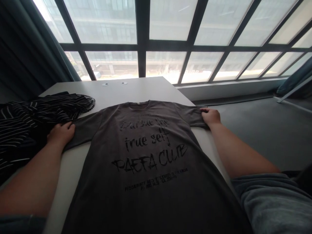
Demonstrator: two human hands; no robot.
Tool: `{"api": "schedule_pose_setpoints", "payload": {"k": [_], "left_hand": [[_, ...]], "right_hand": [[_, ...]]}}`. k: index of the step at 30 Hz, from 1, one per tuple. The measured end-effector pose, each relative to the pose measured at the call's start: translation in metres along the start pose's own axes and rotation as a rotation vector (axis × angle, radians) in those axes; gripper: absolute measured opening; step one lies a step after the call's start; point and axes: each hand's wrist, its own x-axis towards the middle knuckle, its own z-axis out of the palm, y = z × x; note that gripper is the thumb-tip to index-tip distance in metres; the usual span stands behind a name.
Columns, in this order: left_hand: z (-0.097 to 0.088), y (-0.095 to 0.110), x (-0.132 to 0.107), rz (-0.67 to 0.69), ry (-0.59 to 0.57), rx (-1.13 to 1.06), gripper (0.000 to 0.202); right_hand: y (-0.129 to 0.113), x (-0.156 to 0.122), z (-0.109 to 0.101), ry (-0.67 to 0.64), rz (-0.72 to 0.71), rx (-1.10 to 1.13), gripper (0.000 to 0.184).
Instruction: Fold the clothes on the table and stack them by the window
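A dark grey T-shirt (148, 156) with black lettering lies spread front side up, its collar toward the window and its lower part running out of view. My left hand (62, 132) is closed on the end of the left-hand sleeve. At the opposite side my right hand (211, 117) grips the hem of the other sleeve, fingers curled over the cloth. Both sleeves stretch outward between my hands. The shirt rests on a white table (151, 89).
Black clothing with white stripes (48, 110) is heaped at the left of the table. Beyond the far edge stands a large window with dark frames (143, 45). A dark curtain (36, 42) hangs at the left. White metal legs (292, 94) stand on grey floor at the right.
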Motion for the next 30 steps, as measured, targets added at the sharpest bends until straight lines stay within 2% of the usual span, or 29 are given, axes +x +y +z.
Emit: {"api": "schedule_pose_setpoints", "payload": {"k": [3, 8, 14, 16, 18, 20, 21, 23, 26, 28, 30], "left_hand": [[0.004, -0.003, 0.004, -0.081, 0.043, -0.160, 0.081], [-0.007, 0.007, -0.008, -0.111, 0.034, -0.137, 0.086], [-0.022, 0.016, -0.024, -0.068, -0.017, -0.078, 0.084], [-0.027, 0.018, -0.029, -0.062, 0.027, -0.048, 0.084], [-0.034, 0.024, -0.036, -0.039, 0.123, -0.008, 0.084], [-0.041, 0.038, -0.042, 0.034, 0.223, 0.026, 0.080], [-0.044, 0.049, -0.044, 0.097, 0.237, 0.030, 0.078], [-0.047, 0.074, -0.045, 0.254, 0.171, 0.008, 0.074], [-0.042, 0.111, -0.035, 0.488, 0.004, -0.026, 0.072], [-0.033, 0.126, -0.023, 0.540, -0.077, -0.034, 0.073], [-0.023, 0.130, -0.010, 0.522, -0.125, -0.056, 0.073]], "right_hand": [[0.001, 0.001, -0.001, 0.062, 0.041, 0.018, 0.052], [0.005, 0.006, 0.001, 0.016, 0.072, -0.027, 0.054], [0.005, 0.017, -0.010, -0.048, -0.094, -0.056, 0.065], [0.004, 0.017, -0.012, -0.039, -0.112, -0.111, 0.068], [0.000, 0.015, -0.009, -0.012, -0.162, -0.199, 0.070], [-0.010, 0.010, -0.002, -0.010, -0.278, -0.267, 0.066], [-0.016, 0.007, 0.003, -0.038, -0.344, -0.288, 0.065], [-0.029, 0.001, 0.016, -0.145, -0.437, -0.306, 0.065], [-0.039, -0.004, 0.034, -0.328, -0.460, -0.306, 0.068], [-0.036, -0.003, 0.040, -0.397, -0.435, -0.297, 0.069], [-0.030, 0.001, 0.041, -0.424, -0.387, -0.287, 0.069]]}}
